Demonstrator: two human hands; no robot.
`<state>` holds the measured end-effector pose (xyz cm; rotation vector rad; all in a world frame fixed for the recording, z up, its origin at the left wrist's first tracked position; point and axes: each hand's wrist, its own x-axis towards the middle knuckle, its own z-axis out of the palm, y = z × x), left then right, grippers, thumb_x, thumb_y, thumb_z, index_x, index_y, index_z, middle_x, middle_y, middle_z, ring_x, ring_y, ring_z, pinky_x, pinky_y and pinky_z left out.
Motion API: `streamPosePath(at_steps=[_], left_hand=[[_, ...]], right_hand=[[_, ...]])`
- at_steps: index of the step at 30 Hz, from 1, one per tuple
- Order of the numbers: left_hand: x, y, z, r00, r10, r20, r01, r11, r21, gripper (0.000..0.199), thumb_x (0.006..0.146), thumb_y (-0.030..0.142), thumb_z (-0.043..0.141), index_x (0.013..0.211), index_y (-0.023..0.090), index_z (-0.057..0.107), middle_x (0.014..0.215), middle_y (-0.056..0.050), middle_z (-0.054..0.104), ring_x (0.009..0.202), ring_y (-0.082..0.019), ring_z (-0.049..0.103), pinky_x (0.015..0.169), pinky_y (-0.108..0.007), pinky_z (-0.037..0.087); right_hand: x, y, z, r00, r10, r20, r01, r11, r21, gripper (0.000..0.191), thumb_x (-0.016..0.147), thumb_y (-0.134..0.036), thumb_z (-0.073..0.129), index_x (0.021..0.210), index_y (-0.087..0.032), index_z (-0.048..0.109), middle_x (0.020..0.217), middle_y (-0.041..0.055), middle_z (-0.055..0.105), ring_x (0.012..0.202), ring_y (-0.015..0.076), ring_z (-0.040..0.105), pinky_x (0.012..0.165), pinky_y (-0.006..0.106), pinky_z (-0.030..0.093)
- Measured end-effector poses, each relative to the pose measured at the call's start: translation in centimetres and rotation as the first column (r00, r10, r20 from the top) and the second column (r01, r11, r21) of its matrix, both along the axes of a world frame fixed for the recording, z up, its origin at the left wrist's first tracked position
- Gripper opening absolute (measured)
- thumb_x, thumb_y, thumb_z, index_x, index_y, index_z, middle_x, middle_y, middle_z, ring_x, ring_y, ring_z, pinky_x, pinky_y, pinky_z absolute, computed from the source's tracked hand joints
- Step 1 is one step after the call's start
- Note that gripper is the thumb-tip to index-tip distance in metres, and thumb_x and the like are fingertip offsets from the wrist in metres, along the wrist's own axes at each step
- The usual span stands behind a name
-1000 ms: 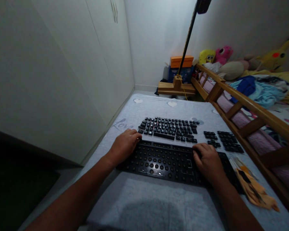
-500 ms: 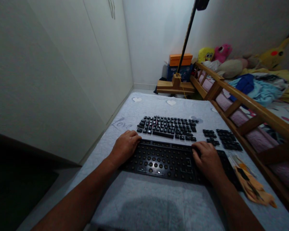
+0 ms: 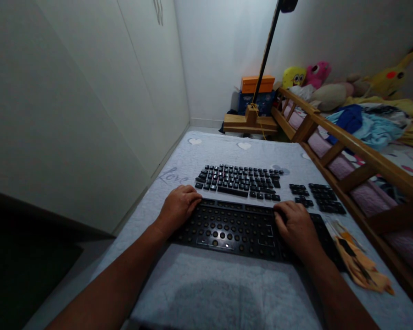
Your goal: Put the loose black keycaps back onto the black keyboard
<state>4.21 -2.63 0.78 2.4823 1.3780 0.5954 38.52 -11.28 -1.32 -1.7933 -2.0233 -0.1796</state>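
A black keyboard base (image 3: 227, 229) without keycaps lies flat on the cloth-covered table. My left hand (image 3: 179, 206) grips its left end, fingers closed over the back left corner. On its right part rests my right hand (image 3: 294, 227), fingers curled together at the back edge, the thumb tucked beside them. Behind the base, loose black keycaps (image 3: 241, 178) stand in rows laid out like a keyboard. Smaller groups of keycaps (image 3: 326, 198) sit to the right, beyond my right hand.
An orange cloth or glove (image 3: 363, 268) with a dark tool on it lies at the table's right side. A wooden bed rail (image 3: 361, 146) runs along the right. White cabinet doors (image 3: 106, 91) rise at the left. Behind the table stands a wooden stand base (image 3: 250, 121).
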Motion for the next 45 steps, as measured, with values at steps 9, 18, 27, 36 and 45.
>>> streamPosePath(at_steps=[9,18,27,36,45], left_hand=[[-0.5,2.0,-0.1,0.952,0.076,0.296,0.033,0.938,-0.346,0.014,0.077,0.029,0.063,0.085,0.021,0.072,0.095,-0.004,0.069,0.094,-0.022,0.062,0.09,-0.038,0.046],[-0.4,3.8,0.4,0.914,0.198,0.355,0.118,0.705,-0.699,0.024,0.063,0.039,0.07,0.072,0.017,0.069,0.068,-0.001,0.063,0.065,-0.016,0.054,0.066,-0.03,0.04],[-0.2,4.1,1.0,0.923,0.177,0.342,0.141,0.672,-0.727,0.022,0.06,0.035,0.071,0.073,0.017,0.066,0.069,0.001,0.061,0.066,-0.015,0.053,0.066,-0.028,0.038],[-0.2,4.0,0.8,0.931,0.189,0.311,0.101,0.687,-0.72,0.024,0.063,0.039,0.069,0.071,0.016,0.068,0.068,0.0,0.061,0.065,-0.014,0.05,0.062,-0.027,0.036],[-0.1,3.9,0.8,0.937,0.149,0.316,0.114,0.724,-0.68,0.023,0.065,0.038,0.067,0.075,0.017,0.064,0.071,0.0,0.06,0.068,-0.015,0.051,0.065,-0.028,0.038]], right_hand=[[-0.1,0.0,0.0,1.0,0.0,0.005,0.0,1.0,0.003,0.014,0.088,-0.017,0.052,0.094,-0.017,0.066,0.096,0.0094,0.065,0.088,0.0255,0.053,0.082,0.039,0.042],[0.1,0.1,-0.2,1.0,0.0,-0.005,0.0,1.0,0.0,0.013,0.088,-0.017,0.053,0.094,-0.018,0.065,0.096,0.0092,0.065,0.088,0.0256,0.053,0.083,0.039,0.042],[0.0,0.1,-0.1,1.0,0.002,-0.012,-0.002,1.0,0.013,0.013,0.088,-0.017,0.053,0.091,-0.018,0.065,0.095,0.0093,0.066,0.086,0.0252,0.053,0.081,0.039,0.043],[0.1,0.1,-0.2,1.0,0.01,-0.006,-0.01,1.0,0.018,0.013,0.088,-0.017,0.053,0.092,-0.017,0.065,0.094,0.0092,0.065,0.087,0.0252,0.053,0.082,0.039,0.043],[0.1,0.2,-0.1,1.0,0.013,-0.011,-0.013,1.0,0.028,0.013,0.088,-0.017,0.053,0.092,-0.018,0.065,0.094,0.0094,0.066,0.087,0.0253,0.054,0.081,0.039,0.044]])
